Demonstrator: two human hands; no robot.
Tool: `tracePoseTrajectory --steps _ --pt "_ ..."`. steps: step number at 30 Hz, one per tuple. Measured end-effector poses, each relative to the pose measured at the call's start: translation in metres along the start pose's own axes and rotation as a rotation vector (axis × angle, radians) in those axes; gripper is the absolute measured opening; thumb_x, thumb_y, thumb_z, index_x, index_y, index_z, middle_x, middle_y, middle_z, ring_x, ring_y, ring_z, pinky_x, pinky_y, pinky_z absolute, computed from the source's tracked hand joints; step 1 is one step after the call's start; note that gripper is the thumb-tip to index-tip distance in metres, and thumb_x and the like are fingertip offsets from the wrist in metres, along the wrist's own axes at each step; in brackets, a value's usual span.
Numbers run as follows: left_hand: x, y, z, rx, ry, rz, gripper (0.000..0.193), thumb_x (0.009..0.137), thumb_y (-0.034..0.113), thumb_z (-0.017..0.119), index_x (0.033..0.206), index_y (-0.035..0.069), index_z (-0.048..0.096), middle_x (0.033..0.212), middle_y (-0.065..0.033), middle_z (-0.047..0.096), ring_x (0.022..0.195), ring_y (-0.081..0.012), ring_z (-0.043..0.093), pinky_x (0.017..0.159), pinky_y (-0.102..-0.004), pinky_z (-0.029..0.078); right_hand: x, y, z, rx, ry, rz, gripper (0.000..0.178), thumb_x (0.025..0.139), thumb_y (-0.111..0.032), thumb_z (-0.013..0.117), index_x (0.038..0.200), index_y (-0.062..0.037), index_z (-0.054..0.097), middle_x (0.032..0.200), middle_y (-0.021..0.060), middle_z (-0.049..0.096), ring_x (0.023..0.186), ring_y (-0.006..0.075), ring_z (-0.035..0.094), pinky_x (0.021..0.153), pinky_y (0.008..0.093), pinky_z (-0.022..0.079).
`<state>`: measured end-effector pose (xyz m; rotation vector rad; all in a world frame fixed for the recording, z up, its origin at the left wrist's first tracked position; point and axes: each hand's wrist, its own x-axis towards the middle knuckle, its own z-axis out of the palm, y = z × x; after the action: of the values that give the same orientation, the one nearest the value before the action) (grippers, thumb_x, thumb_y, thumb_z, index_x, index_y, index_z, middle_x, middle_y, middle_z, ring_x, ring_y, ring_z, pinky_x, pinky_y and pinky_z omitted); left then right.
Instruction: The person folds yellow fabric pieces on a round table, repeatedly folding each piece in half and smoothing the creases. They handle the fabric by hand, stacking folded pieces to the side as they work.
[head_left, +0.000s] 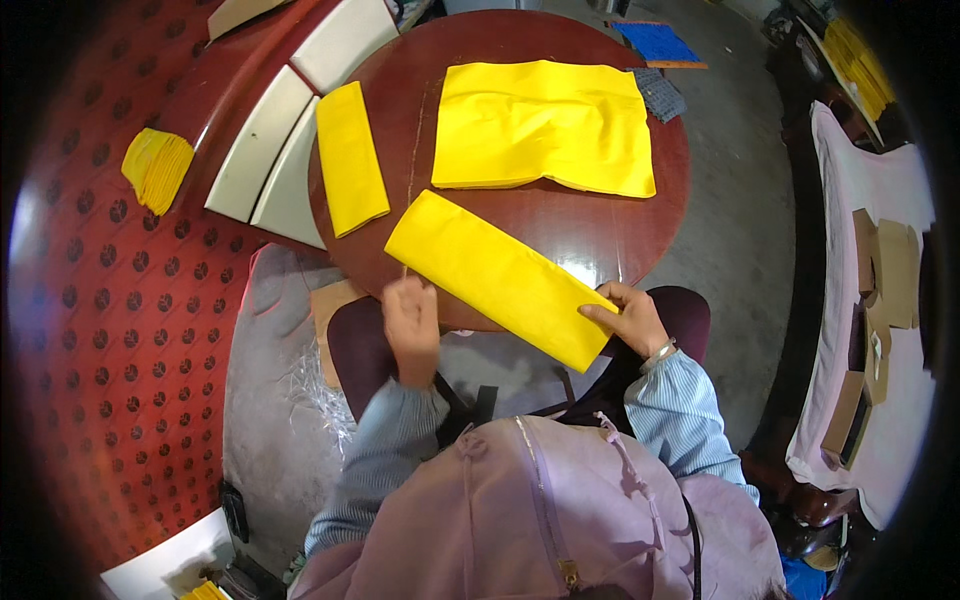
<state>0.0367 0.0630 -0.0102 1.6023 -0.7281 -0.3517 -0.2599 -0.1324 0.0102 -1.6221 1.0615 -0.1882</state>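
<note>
A long folded yellow sheet (500, 280) lies slantwise over the near edge of the round table. It looks like cloth or paper; I cannot tell which. My right hand (632, 320) grips its near right end, thumb on top. Below its left end is my left hand (411, 325), apart from the sheet, its fingers blurred by motion. Farther back on the table rests a wide yellow sheet (545, 128), spread out with a few wrinkles and a raised near edge. Another narrow folded yellow piece (352, 160) is at the table's left side.
The round red-brown table (400, 85) stands before my knees. White drawer fronts (262, 145) and a red patterned surface (120, 290) bearing a yellow bundle (158, 170) are on the left. Blue cloth (660, 44) lies beyond the table. Opened cardboard boxes (880, 300) sit at right.
</note>
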Motion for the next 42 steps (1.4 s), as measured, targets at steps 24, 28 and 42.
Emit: tracePoseTrajectory --steps 24,28,42 --pt "0.174 0.044 -0.088 -0.591 -0.285 -0.196 0.042 0.102 0.002 0.072 0.141 -0.001 0.058 0.135 -0.0133 0.072 0.119 -0.0233 0.073 0.104 -0.0379 0.059 0.076 -0.165 0.11 0.269 -0.615 -0.297 0.066 0.1 -0.006 0.077 0.158 -0.0053 0.044 0.145 0.0108 0.065 0.131 0.0217 0.066 0.112 0.0362 0.052" --pt "0.312 0.002 -0.118 -0.369 -0.224 -0.367 0.044 0.101 0.006 0.075 0.139 -0.004 0.057 0.131 -0.0155 0.074 0.111 -0.0253 0.076 0.097 -0.0394 0.062 0.184 -0.206 0.183 0.42 -0.547 -0.375 0.058 0.1 -0.008 0.077 0.15 -0.0004 0.049 0.128 0.0103 0.074 0.113 0.0181 0.073 0.098 0.0302 0.058" --pt "0.352 -0.099 -0.107 -0.031 -0.169 -0.584 0.048 0.097 0.012 0.081 0.136 -0.005 0.058 0.118 -0.0169 0.074 0.1 -0.0239 0.078 0.083 -0.0321 0.065 0.247 -0.181 0.213 -0.025 -0.287 -0.257 0.032 0.105 -0.031 0.07 0.114 -0.0017 0.063 0.084 0.0132 0.075 0.063 0.0212 0.075 0.061 0.0339 0.059"
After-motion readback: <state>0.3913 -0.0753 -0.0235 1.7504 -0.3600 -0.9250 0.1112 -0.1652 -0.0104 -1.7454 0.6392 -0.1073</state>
